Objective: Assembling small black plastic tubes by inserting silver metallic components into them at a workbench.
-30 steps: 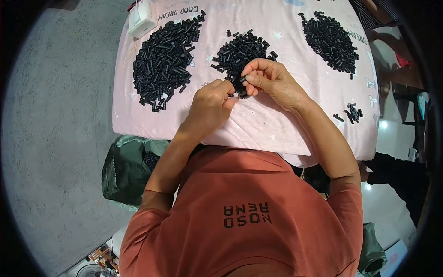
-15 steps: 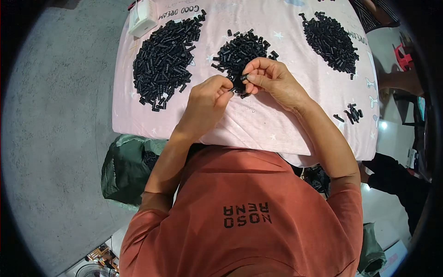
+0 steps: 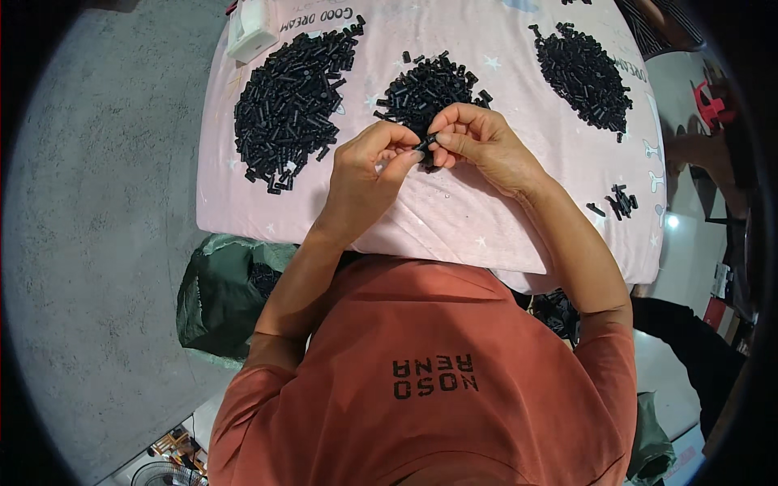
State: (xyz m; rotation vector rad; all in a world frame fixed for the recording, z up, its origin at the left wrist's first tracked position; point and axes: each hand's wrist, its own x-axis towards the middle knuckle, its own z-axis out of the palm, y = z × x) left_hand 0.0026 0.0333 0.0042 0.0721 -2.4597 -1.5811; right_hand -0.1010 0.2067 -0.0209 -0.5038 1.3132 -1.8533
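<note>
Piece (image 3: 430, 139), small and black, held at the near side of the middle pile (image 3: 429, 87); your right hand (image 3: 485, 147) has its grip pinched closed on it, while your left hand (image 3: 365, 168) sits right beside (what that grip holds, or how tightly, I can't tell). Such fingertip pinching probably suits parts this slim; the left pile (image 3: 290, 109) and right pile (image 3: 585, 79) lie well apart, perhaps against mixing.

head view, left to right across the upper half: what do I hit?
Grey floor → large pile of black parts → left hand → right hand → oval pile of black parts → red object.
</note>
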